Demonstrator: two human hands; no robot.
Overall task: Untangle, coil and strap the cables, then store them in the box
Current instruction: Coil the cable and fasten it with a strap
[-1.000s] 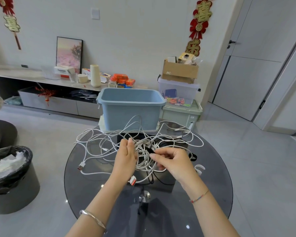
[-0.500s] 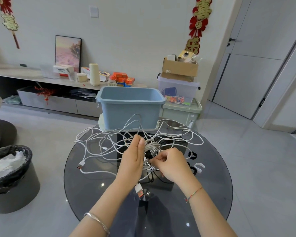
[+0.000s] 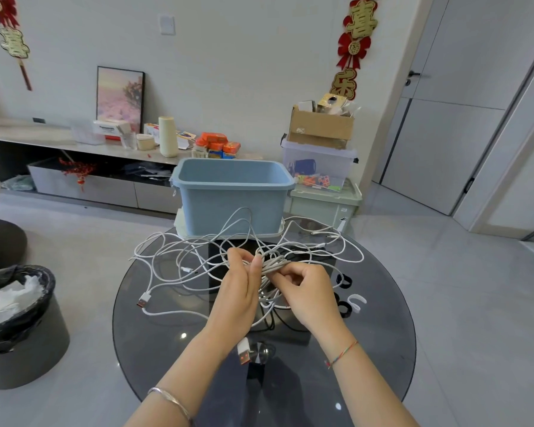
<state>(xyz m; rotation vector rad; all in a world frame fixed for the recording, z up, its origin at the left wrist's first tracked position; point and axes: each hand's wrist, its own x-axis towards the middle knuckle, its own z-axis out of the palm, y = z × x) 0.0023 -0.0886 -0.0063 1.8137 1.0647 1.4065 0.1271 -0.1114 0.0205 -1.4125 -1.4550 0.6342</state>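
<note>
Cable bundle [image 3: 273, 263] now lifted higher, both hands gripping; no legible labels.

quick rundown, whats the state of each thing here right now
white cables: tangled, spread loose on the table
cable bundle: gathered, gripped by both hands
left hand: closed on the bundle
right hand: pinching the bundle
blue box: open, no lid on, no cables in view inside
straps: lying unused on the table
USB plug: hanging loose below the hands
bin: lined, holding white waste
</note>
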